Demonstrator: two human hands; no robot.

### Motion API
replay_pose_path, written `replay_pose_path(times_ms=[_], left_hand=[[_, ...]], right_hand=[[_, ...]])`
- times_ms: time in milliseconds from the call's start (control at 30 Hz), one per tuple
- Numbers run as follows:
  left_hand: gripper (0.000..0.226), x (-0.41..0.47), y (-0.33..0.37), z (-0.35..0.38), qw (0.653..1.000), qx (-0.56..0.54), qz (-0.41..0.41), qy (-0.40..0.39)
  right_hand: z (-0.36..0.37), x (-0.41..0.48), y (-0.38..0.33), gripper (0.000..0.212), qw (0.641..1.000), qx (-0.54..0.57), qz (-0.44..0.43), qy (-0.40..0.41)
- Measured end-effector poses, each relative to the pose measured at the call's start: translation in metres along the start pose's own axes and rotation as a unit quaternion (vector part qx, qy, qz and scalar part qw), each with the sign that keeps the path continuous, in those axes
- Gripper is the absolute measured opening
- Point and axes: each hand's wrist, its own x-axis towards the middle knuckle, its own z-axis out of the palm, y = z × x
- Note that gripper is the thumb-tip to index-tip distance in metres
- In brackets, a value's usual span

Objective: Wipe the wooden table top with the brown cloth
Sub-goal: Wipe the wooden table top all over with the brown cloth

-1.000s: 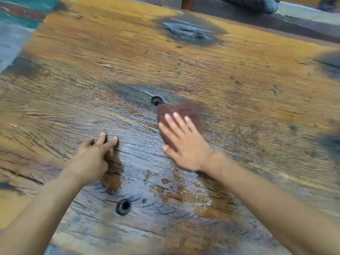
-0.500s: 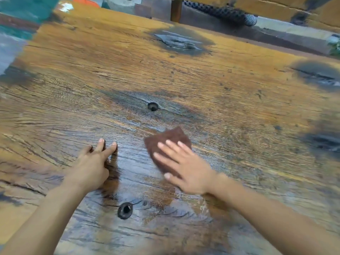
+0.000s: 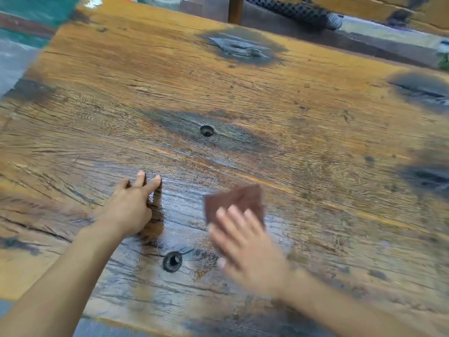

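Near edge: right hand blurred, flat, fingers spread, pressing the cloth onto the table. Likely thin, limp, light; best pinned under the palm, not pinched. Farther left: left hand open, empty, bracing.

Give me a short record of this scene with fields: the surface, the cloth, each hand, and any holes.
surface: wooden table top, worn, dark patches, wet-looking sheen near the hands
cloth: brown cloth, flat on the wood
right hand: right hand pressed flat on the cloth, motion-blurred
left hand: left hand braced on bare wood, fingers spread
holes: far hole, near hole
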Motion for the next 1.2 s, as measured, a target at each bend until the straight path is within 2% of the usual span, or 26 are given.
replay_pose_path(times_ms=[33,100,233,267,333,400,500,567,633,733,833,933,1067,1200], left_hand=[[0.088,-0.001,0.000,0.000,1.000,0.000,-0.002,-0.002],[0.087,-0.001,0.001,0.001,1.000,0.005,-0.002,-0.002],[0.084,-0.003,0.001,0.001,1.000,0.006,-0.004,-0.016],[0.083,-0.003,0.002,0.002,1.000,0.008,-0.002,-0.017],[0.083,-0.003,0.003,0.002,1.000,0.017,-0.004,-0.018],[0.081,-0.004,0.004,-0.002,0.999,0.031,-0.008,-0.031],[0.070,-0.008,0.014,-0.002,0.998,0.058,0.013,-0.015],[0.060,-0.018,0.032,0.009,0.994,0.051,0.091,0.010],[0.065,-0.031,0.059,0.023,0.982,0.034,0.186,-0.004],[0.085,-0.043,0.097,0.037,0.970,0.023,0.238,-0.035],[0.114,-0.055,0.103,0.048,0.978,0.031,0.193,-0.074],[0.137,-0.076,0.090,0.071,0.977,0.066,0.176,-0.103],[0.144,-0.096,0.077,0.094,0.973,0.110,0.174,-0.104],[0.143,-0.098,0.081,0.090,0.974,0.104,0.159,-0.123]], right_hand=[[0.011,-0.014,-0.031,0.068,0.998,-0.012,-0.055,0.000],[0.021,-0.035,-0.067,0.067,0.993,-0.039,-0.110,-0.001],[0.011,-0.045,-0.039,0.064,0.983,0.011,-0.179,-0.029],[0.007,-0.045,-0.022,0.063,0.984,0.026,-0.170,-0.035],[-0.002,-0.045,0.023,0.061,0.995,0.029,-0.089,-0.018],[-0.013,-0.045,0.084,0.061,0.998,0.038,0.055,0.003],[-0.032,-0.050,0.166,0.067,0.950,0.076,0.303,0.021],[-0.032,-0.049,0.184,0.067,0.922,0.071,0.380,0.036],[-0.026,-0.044,0.170,0.065,0.914,0.063,0.400,0.042],[-0.016,-0.050,0.113,0.066,0.940,0.063,0.333,0.041],[-0.002,-0.077,0.037,0.066,0.976,0.053,0.209,0.032],[0.016,-0.108,-0.035,0.065,0.990,0.055,0.127,0.018],[0.025,-0.131,-0.089,0.064,0.994,0.056,0.094,-0.002],[0.025,-0.134,-0.101,0.061,0.991,0.065,0.118,0.005]])
